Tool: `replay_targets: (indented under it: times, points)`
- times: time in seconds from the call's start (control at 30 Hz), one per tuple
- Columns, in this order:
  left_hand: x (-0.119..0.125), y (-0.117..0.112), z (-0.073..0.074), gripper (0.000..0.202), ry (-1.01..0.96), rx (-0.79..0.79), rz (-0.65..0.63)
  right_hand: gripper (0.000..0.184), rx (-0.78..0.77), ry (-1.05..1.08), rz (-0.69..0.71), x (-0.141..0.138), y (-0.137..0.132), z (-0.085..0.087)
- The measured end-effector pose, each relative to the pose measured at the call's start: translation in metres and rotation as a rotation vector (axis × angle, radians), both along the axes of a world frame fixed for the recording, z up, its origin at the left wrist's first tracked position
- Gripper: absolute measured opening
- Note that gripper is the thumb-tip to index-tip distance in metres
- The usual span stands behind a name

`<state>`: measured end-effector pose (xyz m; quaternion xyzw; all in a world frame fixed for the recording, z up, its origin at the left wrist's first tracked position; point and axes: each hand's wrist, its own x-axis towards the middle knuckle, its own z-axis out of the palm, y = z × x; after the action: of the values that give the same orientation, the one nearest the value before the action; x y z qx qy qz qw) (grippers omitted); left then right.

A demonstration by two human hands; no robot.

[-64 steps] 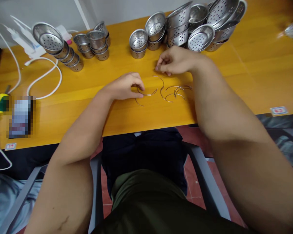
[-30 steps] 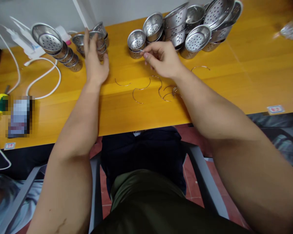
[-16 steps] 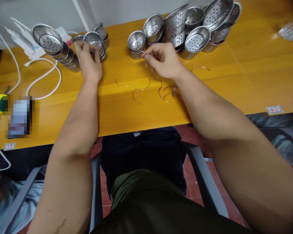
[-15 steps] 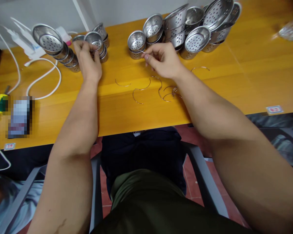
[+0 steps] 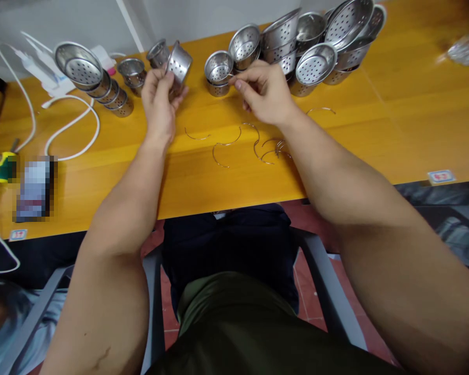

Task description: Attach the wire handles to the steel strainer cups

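On the yellow table [image 5: 394, 125], in front of stacked cups [image 5: 282, 35], working with the left hand [image 5: 159, 107] half curled and the right hand [image 5: 266, 95] closed to a narrow pinch: gripping in the first a tilted metal cup [image 5: 180, 63], in the second a thin wire [image 5: 231, 76]. Seemingly at the step of handling both pieces together; calling next, probably, for a steady hold and a light touch.

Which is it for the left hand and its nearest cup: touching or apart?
Touching. The head view shows the left hand holding the cup tilted, thumb at its near edge, with no gap between them.
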<state>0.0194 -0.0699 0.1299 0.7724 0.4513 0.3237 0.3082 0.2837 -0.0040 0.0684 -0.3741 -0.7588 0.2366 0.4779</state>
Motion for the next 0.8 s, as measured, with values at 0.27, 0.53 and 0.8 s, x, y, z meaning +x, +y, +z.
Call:
replay_targets:
  times: [0.27, 0.53, 0.8]
  points:
    - [-0.003, 0.010, -0.033, 0.092, -0.193, -0.146, -0.034, 0.018, 0.015, 0.023, 0.009, 0.008, 0.016, -0.005]
    - [-0.005, 0.023, -0.052, 0.088, -0.152, -0.026, -0.019, 0.012, 0.059, 0.038, -0.067, 0.012, 0.022, -0.012]
    - [0.007, 0.002, -0.034, 0.071, -0.309, -0.085, 0.035, 0.034, 0.024, -0.015, -0.107, 0.023, 0.029, -0.010]
